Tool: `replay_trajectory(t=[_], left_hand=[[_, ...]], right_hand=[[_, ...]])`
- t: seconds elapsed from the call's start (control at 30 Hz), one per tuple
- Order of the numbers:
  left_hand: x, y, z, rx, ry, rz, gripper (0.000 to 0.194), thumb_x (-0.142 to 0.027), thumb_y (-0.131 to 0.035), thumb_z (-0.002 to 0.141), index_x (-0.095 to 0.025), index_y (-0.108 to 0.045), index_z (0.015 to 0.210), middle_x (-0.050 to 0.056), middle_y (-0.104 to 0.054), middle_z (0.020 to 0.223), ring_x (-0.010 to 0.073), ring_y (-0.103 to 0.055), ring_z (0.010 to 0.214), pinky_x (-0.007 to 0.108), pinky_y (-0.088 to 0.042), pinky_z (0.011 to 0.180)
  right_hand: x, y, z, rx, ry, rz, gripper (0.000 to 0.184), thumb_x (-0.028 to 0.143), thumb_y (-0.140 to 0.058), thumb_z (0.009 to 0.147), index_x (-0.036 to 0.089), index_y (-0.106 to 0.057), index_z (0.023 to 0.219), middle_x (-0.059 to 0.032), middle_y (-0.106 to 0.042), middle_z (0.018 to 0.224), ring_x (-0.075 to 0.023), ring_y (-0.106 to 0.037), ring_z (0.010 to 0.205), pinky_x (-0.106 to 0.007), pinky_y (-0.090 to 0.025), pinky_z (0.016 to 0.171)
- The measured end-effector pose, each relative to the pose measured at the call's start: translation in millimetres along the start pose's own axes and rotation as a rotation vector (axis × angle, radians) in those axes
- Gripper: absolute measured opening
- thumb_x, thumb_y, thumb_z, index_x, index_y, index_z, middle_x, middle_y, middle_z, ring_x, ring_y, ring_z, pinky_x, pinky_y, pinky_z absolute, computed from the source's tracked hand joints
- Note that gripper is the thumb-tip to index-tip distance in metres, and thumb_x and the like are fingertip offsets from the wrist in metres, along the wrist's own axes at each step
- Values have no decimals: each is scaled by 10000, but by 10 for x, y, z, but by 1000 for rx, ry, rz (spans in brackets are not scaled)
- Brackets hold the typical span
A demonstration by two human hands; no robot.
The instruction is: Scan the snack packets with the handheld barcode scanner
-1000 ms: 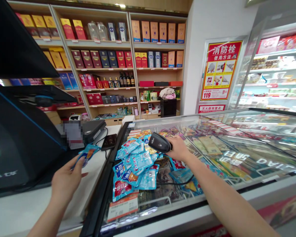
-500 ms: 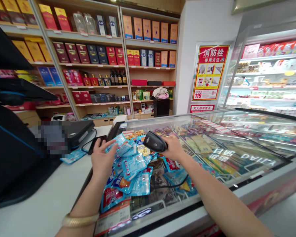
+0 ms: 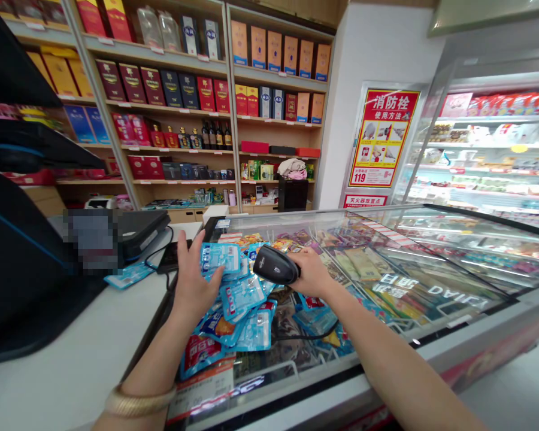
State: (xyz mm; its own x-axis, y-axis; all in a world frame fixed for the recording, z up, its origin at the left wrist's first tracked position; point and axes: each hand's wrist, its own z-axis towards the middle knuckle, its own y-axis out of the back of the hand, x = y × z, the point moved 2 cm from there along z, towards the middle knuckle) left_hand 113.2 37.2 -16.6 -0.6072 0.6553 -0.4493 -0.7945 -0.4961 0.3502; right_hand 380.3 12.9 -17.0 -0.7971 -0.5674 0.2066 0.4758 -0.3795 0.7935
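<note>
My right hand (image 3: 312, 270) is wrapped round the grip of a black barcode scanner (image 3: 276, 264), whose head points left above a heap of snack packets. The heap lies on the glass top of a chest freezer; most packets are light blue, such as this one (image 3: 242, 296), and a red-and-blue packet (image 3: 200, 353) lies at the near end. At the heap's left edge is my left hand (image 3: 197, 278), fingers stretched apart and thumb toward a blue packet (image 3: 221, 256). Whether the thumb touches that packet I cannot tell. A gold bracelet (image 3: 140, 402) circles the left wrist.
One blue packet (image 3: 130, 274) lies on the white counter (image 3: 94, 359) at the left, near a dark phone-like object (image 3: 168, 258) and a black cable. A black screen stand (image 3: 22, 269) rises there. The glass freezer top (image 3: 291, 365) stretches right; boxed goods fill the back shelves.
My left hand has turned, its fingers now pointing up and more spread. The scanner has shifted slightly left and down in view. The upper blue packet now lies flatter beside my left thumb.
</note>
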Motion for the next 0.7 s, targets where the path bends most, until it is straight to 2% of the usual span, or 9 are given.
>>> replay_trajectory(t=[0.13,0.23,0.43,0.7], left_hand=[[-82,-17,-6,42,-116,23,787,-213,-652,806,-233,-300,1510,152,-119,1632,328,-156,1490,485,-231,1191],[-114,-34,-18,66,-152,-2,803,-211,-647,812,-246,-273,1522,156,-115,1633,341,-210,1475,505,-266,1175],[-90,-66,-37,79,-141,-28,836,-193,-652,804,-254,-244,1531,170,-106,1631,351,-265,1455,539,-257,1170],[-91,-43,-36,67,-111,-39,826,-204,-662,793,-236,-276,1523,163,-135,1628,337,-215,1475,518,-238,1183]], right_hand=[[6,-8,1,14,1,-19,113,241,-613,675,211,-606,784,8,-685,741,-161,-576,692,-291,-310,748],[-1,-8,1,11,-5,-33,133,250,-616,674,213,-608,801,8,-687,754,-168,-585,716,-295,-306,754],[8,3,6,26,-18,-18,145,242,-619,674,211,-613,816,2,-694,762,-175,-598,726,-295,-311,754],[5,14,8,15,-21,-9,124,215,-627,675,209,-618,799,-3,-699,751,-178,-601,717,-292,-310,744]])
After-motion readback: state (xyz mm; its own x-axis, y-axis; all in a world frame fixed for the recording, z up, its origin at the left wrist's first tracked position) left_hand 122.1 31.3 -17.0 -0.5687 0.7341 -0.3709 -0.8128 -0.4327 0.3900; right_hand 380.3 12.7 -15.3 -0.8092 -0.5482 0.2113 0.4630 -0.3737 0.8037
